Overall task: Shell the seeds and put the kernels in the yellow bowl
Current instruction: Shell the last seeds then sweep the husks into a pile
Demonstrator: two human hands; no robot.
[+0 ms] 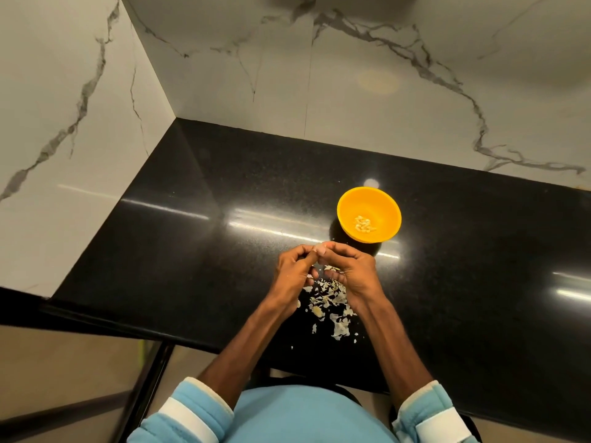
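Observation:
The yellow bowl (351, 204) stands on the black counter with several pale kernels (364, 224) at its bottom. Just in front of it, my left hand (292, 273) and my right hand (350, 270) meet fingertip to fingertip, fingers curled, pinching a small seed (320, 247) between them; the seed is mostly hidden by the fingers. Under and behind the hands lies a scatter of whitish shell pieces (329, 302).
The glossy black counter (192, 244) fills a corner between white marble walls at the left and the back. Its front edge runs under my forearms. The shell scatter reaches nearly to that edge.

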